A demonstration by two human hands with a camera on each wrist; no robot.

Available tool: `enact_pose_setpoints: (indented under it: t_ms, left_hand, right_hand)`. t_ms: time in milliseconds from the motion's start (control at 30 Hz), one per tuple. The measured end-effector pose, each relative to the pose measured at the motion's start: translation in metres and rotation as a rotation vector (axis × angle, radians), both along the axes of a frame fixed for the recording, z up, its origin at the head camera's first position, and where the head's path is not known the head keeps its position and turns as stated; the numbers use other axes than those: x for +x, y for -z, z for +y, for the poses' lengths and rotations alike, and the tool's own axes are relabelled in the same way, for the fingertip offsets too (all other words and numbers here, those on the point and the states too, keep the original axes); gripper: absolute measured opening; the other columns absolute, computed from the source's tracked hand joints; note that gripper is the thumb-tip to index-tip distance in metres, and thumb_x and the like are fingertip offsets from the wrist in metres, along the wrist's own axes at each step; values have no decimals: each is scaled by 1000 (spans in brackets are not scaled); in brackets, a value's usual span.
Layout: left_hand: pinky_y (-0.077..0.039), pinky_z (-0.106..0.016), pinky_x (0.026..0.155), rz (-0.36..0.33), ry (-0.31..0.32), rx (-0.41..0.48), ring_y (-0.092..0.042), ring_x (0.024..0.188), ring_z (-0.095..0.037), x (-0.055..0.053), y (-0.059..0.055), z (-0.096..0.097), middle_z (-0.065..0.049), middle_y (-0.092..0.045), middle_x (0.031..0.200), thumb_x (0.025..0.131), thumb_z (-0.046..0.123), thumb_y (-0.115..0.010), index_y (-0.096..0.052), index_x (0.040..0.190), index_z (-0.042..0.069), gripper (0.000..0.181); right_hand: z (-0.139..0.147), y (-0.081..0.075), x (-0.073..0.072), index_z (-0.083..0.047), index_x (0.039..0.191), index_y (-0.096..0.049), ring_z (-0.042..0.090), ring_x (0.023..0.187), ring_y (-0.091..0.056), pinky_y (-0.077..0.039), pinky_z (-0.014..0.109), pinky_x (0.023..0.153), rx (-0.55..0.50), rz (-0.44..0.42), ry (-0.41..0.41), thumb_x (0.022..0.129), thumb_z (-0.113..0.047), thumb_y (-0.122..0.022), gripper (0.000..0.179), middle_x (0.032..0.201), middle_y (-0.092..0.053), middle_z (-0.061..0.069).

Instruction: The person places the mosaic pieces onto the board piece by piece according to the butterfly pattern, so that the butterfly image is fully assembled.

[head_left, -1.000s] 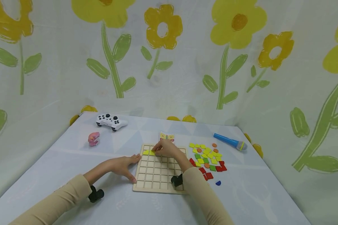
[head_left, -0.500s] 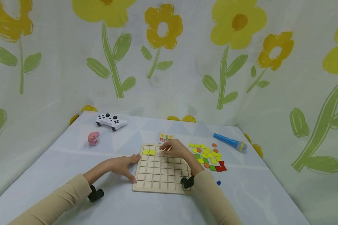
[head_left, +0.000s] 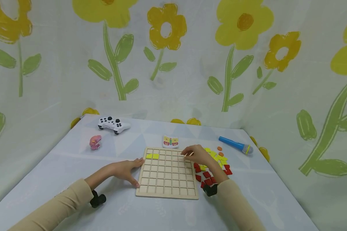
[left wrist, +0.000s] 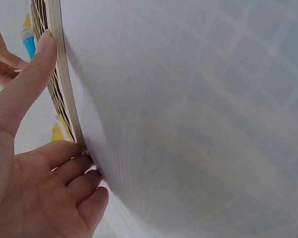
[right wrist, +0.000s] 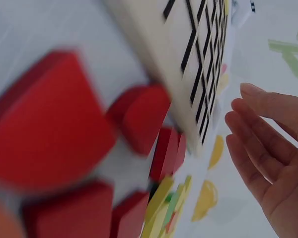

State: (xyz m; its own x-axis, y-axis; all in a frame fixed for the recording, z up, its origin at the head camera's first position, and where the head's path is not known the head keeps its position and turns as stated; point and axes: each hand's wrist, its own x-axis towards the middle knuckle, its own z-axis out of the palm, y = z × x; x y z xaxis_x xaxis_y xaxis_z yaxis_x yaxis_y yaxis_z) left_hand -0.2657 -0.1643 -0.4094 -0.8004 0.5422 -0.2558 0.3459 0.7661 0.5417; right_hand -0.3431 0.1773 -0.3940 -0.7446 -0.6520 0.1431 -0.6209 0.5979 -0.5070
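The left hand (head_left: 124, 170), grip spread, touches the gridded wooden board (head_left: 168, 176). The right hand (head_left: 200, 155), grip relaxed, holds nothing.

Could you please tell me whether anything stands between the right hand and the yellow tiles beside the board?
Nothing visible stands between the right hand and the yellow tiles; most red tiles lie lower in the head view, though the hand hides part of that area.
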Motion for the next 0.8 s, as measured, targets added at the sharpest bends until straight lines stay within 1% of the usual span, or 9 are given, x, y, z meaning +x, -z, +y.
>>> enact_pose_setpoints:
  t_ms: [167,333,400,567,633,800]
  left_hand:
    - [-20,-52,113,0,-3,2,-17,144,-38,1,0,0,-20,-21,156,72,37,-84,-29,149,-2,102]
    - [-20,-52,113,3,-2,-1,-17,144,-38,1,1,-1,-20,-22,156,72,38,-84,-29,149,-2,103]
    - [-20,-52,113,4,-4,-2,-17,144,-38,1,1,0,-20,-22,156,72,38,-84,-29,149,-2,103]
    - [-20,-52,113,5,-6,-7,-17,143,-38,1,0,0,-20,-22,156,72,38,-84,-29,149,-2,103]
    - [-20,-52,113,5,-3,-7,-17,143,-38,1,0,0,-20,-21,156,72,38,-84,-29,149,-2,103]
    - [-20,-52,113,4,-1,-9,-18,143,-38,1,-1,0,-20,-21,156,72,38,-84,-28,149,-2,103]
  right_hand:
    - [20,-1,3,-2,102,-72,19,82,-64,-53,22,68,36,-5,54,87,-3,-70,15,94,-70,7]
    - [40,1,7,-5,100,-73,15,82,-62,-54,25,71,76,-32,110,86,-3,-71,14,93,-69,4]
    - [47,2,10,-6,99,-72,16,82,-63,-54,27,71,89,-39,115,86,-3,-71,13,92,-69,3]
    - [62,3,15,-7,96,-73,17,84,-62,-53,27,70,121,-61,127,84,-7,-74,12,90,-69,-1]
    - [65,5,16,-8,95,-73,18,86,-60,-53,28,72,132,-75,142,83,-8,-76,12,90,-69,-3]
    - [67,8,18,-10,94,-74,19,86,-59,-53,33,76,155,-67,160,80,-8,-78,15,90,-68,-4]
